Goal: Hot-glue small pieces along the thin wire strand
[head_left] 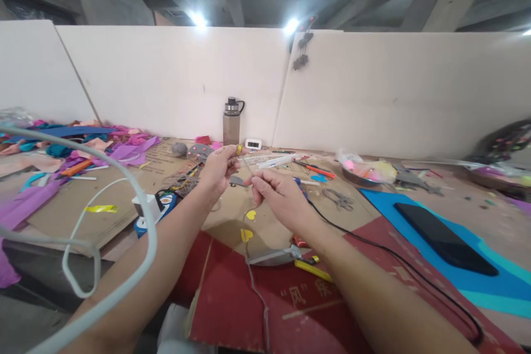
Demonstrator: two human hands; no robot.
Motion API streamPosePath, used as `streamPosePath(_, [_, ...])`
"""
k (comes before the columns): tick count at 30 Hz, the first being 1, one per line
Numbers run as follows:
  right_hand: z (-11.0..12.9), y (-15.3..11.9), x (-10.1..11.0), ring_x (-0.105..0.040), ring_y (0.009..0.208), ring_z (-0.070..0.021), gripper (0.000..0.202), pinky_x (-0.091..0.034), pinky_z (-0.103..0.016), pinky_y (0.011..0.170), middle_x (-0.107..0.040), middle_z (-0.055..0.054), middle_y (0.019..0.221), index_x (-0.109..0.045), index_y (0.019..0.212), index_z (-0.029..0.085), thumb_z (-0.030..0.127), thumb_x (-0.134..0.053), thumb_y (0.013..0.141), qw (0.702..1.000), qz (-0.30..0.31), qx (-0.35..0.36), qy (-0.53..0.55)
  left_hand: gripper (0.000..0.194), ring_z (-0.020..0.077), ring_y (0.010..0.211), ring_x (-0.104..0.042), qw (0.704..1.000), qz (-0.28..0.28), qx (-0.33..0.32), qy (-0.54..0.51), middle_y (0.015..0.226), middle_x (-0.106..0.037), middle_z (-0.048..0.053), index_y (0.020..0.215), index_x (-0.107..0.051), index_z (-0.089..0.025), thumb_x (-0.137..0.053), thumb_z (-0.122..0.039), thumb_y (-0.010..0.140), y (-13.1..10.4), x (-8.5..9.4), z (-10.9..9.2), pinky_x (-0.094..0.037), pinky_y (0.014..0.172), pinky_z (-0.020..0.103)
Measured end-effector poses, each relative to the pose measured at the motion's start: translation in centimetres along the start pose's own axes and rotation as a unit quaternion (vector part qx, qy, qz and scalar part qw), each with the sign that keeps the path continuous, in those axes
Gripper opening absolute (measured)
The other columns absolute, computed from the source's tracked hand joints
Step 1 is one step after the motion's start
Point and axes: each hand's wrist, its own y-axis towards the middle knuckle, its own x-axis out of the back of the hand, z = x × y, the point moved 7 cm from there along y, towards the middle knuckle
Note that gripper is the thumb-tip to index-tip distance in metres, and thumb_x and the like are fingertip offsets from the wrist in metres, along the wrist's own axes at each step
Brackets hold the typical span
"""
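Observation:
My left hand (222,168) is closed in a pinch on a small yellow piece (239,150) at the end of a thin grey cord. Just right of it, my right hand (274,191) grips the same cord (255,282) between thumb and fingers. A short length runs taut between the hands. Below them the cord trails down over the cardboard and past its front edge. Two yellow heart shapes (246,235) lie along it, one above the other; whether both are fixed to it I cannot tell.
Scissors (338,199), a yellow cutter (313,272) and a glue gun's black cable (385,251) lie to the right, with a black phone (443,238) on blue sheets. A bottle (231,124) stands behind. A white cable (151,221) loops in front of my left arm; fabric scraps (133,149) lie left.

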Motion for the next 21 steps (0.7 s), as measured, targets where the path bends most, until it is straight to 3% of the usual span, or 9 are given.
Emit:
streamPosePath(4, [0.8, -0.3, 0.0, -0.050, 0.057, -0.0092, 0.026, -0.040, -0.023, 0.065, -0.052, 0.005, 0.058, -0.060, 0.084, 0.019, 0.032, -0.040, 0.093, 1.000, 0.019, -0.001, 0.000, 0.017, 0.0026, 0.041, -0.041, 1.000, 0.010, -0.001, 0.020, 0.060, -0.059, -0.001, 0.071, -0.060, -0.013, -0.069, -0.026, 0.065, 0.2, 0.1, 0.3, -0.025, 0.035, 0.015])
streamPosePath(7, [0.7, -1.0, -2.0, -0.055, 0.060, -0.0098, 0.026, -0.041, -0.023, 0.065, -0.060, 0.003, 0.062, -0.062, 0.080, 0.019, 0.030, -0.042, 0.091, 0.986, 0.167, -0.017, -0.011, 0.020, 0.0034, 0.040, -0.037, 0.998, 0.011, -0.040, 0.043, 0.048, -0.049, -0.005, 0.072, -0.059, -0.014, -0.070, -0.031, 0.066, 0.0, 0.1, -0.2, -0.021, 0.037, 0.015])
streamPosePath(9, [0.4, -2.0, -3.6, -0.056, 0.060, -0.0103, 0.026, -0.040, -0.023, 0.061, -0.063, 0.002, 0.065, -0.062, 0.071, 0.019, 0.032, -0.047, 0.088, 0.954, 0.296, -0.017, -0.047, 0.020, 0.0030, 0.039, -0.033, 0.997, 0.011, -0.064, 0.051, 0.046, -0.045, -0.007, 0.071, -0.058, -0.015, -0.071, -0.030, 0.066, -0.1, 0.0, -0.5, -0.019, 0.038, 0.015])
streamPosePath(11, [-0.3, -2.6, -4.1, -0.051, 0.054, -0.0102, 0.028, -0.036, -0.023, 0.055, -0.059, 0.003, 0.059, -0.061, 0.063, 0.019, 0.035, -0.052, 0.084, 0.928, 0.357, -0.017, -0.102, 0.021, 0.0028, 0.041, -0.032, 0.996, 0.017, -0.073, 0.048, 0.047, -0.043, -0.007, 0.073, -0.058, -0.016, -0.072, -0.029, 0.065, -0.1, -0.2, -0.6, -0.019, 0.039, 0.015])
streamPosePath(13, [-1.2, -1.6, -3.2, -0.047, 0.051, -0.0101, 0.032, -0.034, -0.024, 0.054, -0.053, 0.004, 0.053, -0.058, 0.059, 0.018, 0.037, -0.051, 0.084, 0.946, 0.292, -0.033, -0.136, 0.021, 0.0029, 0.043, -0.032, 0.996, 0.028, -0.074, 0.041, 0.050, -0.043, -0.007, 0.074, -0.059, -0.016, -0.073, -0.029, 0.065, -0.1, -0.4, -0.6, -0.020, 0.040, 0.015])
streamPosePath(16, [-1.9, 0.5, 0.4, -0.049, 0.058, -0.0115, 0.034, -0.037, -0.026, 0.059, -0.054, 0.002, 0.059, -0.057, 0.065, 0.018, 0.039, -0.042, 0.088, 0.992, 0.050, -0.057, -0.102, 0.021, 0.0028, 0.044, -0.032, 0.995, 0.042, -0.079, 0.038, 0.054, -0.044, -0.006, 0.073, -0.060, -0.016, -0.073, -0.029, 0.066, -0.6, -1.1, -0.7, -0.020, 0.041, 0.015])
streamPosePath(19, [-2.2, 1.1, 3.3, -0.055, 0.076, -0.0137, 0.023, -0.042, -0.027, 0.071, -0.060, -0.001, 0.081, -0.054, 0.084, 0.019, 0.041, -0.051, 0.084, 0.988, -0.150, -0.033, 0.001, 0.017, 0.0026, 0.047, -0.032, 0.992, 0.063, -0.090, 0.055, 0.057, -0.045, -0.006, 0.075, -0.062, -0.015, -0.072, -0.029, 0.069, -1.6, -2.2, -0.7, -0.022, 0.043, 0.016])
streamPosePath(21, [-2.5, 1.2, 3.6, -0.057, 0.090, -0.0144, 0.028, -0.044, -0.029, 0.079, -0.061, -0.004, 0.097, -0.050, 0.095, 0.020, 0.041, -0.059, 0.079, 0.976, -0.190, -0.021, 0.108, 0.016, 0.0028, 0.048, -0.034, 0.990, 0.079, -0.093, 0.070, 0.060, -0.047, -0.005, 0.076, -0.063, -0.015, -0.071, -0.028, 0.071, -2.3, -3.0, -0.6, -0.025, 0.045, 0.016])
